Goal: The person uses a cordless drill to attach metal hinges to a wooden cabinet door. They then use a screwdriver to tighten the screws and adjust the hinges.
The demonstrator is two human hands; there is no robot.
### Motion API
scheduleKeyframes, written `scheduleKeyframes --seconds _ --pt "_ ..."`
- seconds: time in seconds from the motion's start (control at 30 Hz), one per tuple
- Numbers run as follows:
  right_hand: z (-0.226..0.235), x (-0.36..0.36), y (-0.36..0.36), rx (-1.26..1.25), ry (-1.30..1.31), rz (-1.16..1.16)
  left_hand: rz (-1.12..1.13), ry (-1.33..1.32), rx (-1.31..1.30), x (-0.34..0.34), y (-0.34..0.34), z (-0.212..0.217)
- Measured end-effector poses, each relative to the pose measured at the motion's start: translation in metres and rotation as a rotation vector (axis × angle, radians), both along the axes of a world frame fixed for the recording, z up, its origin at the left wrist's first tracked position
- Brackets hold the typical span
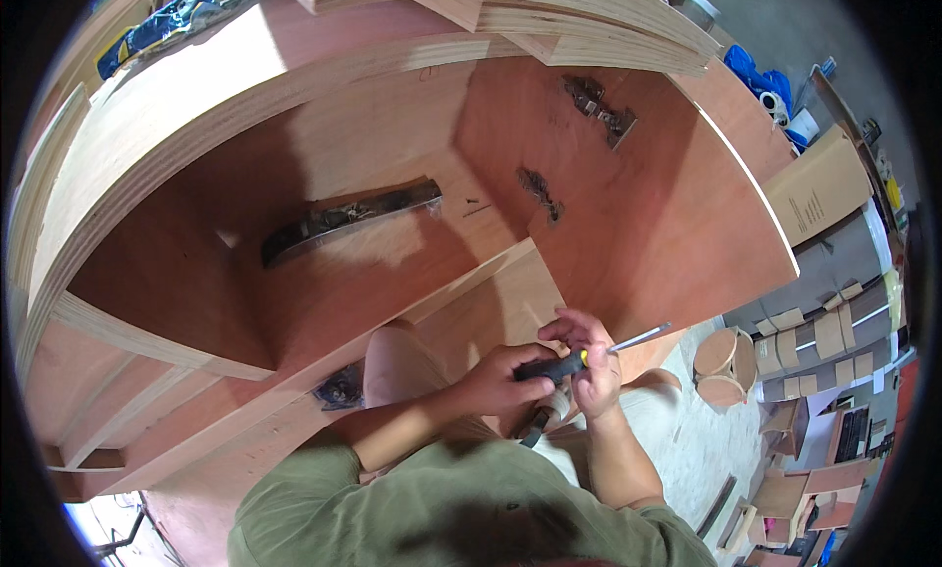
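olive-green shirt shoulders (461, 513) closest to the lens, bare forearms reaching up from them. just beyond, left hand (500, 379) wrapped shut around the black handle of a screwdriver (579, 359), shaft pointing right and slightly up past the knuckles. right hand (589, 366) touching the same tool near the yellow band, fingers curled and pinching around the shaft base. a second small tool or handle half hidden beneath both hands, kind unclear. behind, a large plywood cabinet (294, 175) lying open, reddish inside. dark metal hinges (601, 109) fixed to its open door panel (677, 204). far right, cardboard boxes (819, 189) and round wooden discs (721, 356) on the floor.
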State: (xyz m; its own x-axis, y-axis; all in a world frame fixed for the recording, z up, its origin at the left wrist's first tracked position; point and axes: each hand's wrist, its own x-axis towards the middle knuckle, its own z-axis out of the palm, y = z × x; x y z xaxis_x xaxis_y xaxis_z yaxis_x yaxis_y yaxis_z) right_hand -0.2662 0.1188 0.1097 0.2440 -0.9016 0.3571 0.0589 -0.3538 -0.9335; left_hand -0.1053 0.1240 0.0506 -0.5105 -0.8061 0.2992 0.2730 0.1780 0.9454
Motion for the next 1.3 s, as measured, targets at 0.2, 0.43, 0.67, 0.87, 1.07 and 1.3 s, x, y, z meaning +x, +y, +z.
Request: scheduleKeyframes --seconds 0.2,0.43,0.67,0.87,1.07,1.3 --pt "0.008 -0.051 0.017 -0.390 0.326 -0.421 0.465 -0.012 0.032 0.054 -0.029 0.001" --pt "0.012 -0.104 -0.032 -0.739 0.144 -0.801 0.763 -0.311 -0.005 0.096 -0.092 -0.010" --pt "-0.034 -0.116 -0.030 0.081 0.009 -0.431 0.824 -0.454 -0.092 0.091 -0.123 -0.024" --pt "-0.026 -0.109 -0.033 0.117 0.020 -0.536 0.858 -0.420 -0.107 0.089 -0.144 -0.027" --pt "-0.021 -0.104 -0.033 0.067 -0.006 -0.549 0.795 -0.417 -0.044 0.087 -0.150 -0.019" --pt "-0.023 -0.109 -0.034 0.118 0.029 -0.518 0.797 -0.446 -0.093 0.093 -0.155 -0.022"
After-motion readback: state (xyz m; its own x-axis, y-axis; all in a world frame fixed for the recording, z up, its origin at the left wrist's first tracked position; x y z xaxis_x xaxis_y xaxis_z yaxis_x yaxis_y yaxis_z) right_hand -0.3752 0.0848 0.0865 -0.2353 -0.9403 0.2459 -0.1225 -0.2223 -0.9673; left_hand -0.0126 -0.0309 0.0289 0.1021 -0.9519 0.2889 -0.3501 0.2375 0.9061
